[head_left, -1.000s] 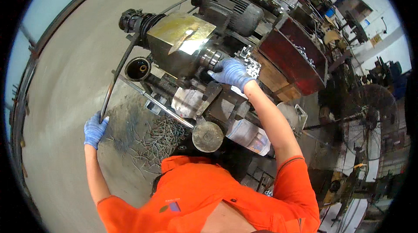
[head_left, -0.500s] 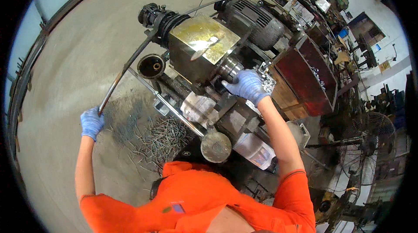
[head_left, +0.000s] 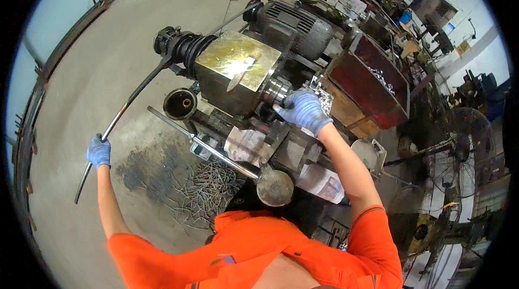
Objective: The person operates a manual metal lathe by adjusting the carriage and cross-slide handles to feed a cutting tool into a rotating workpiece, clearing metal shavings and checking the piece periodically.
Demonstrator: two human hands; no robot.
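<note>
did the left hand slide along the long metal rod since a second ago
Cannot tell: the left hand grips the rod near its lower end as before; the camera shifted.

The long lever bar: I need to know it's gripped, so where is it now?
Head view, left: the long lever bar slants from the machine's black hub to the left hand gripping it.

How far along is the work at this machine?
Done: a pile of short metal offcuts lies on the floor and shiny pieces sit in the red metal bin. In hand: the left hand grips the long dark lever; the right hand is at the machine's chuck. What remains cannot be told.
</note>
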